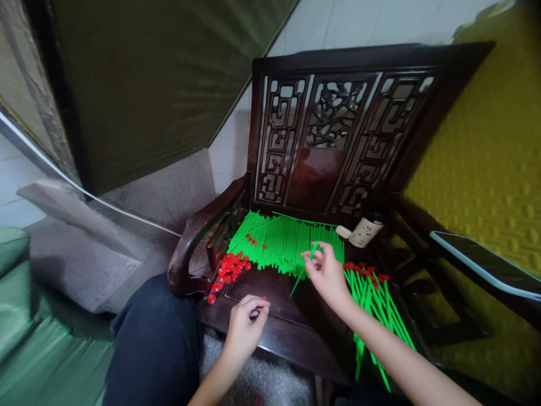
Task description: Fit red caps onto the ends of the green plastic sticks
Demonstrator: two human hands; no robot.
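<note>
My right hand (324, 273) pinches a thin green stick (299, 278), which slants down toward the seat. Over the front of the seat, my left hand (248, 322) is closed in a pinch, with a bit of red at its fingertips, mostly hidden. Many loose green sticks (279, 242) lie side by side across the back of the seat. A pile of small red pieces (230, 267) sits at the seat's left, and a few rest on the sticks. Right of my right hand lies a bundle of green sticks with red ends (382, 307), partly behind my forearm.
The dark wooden chair (316, 175) has a carved back and a left armrest (190, 242). A patterned cup (366, 232) and a small white case (343, 232) stand at the back right. A phone (486, 262) lies on the right armrest. A white cable (105, 203) runs at left.
</note>
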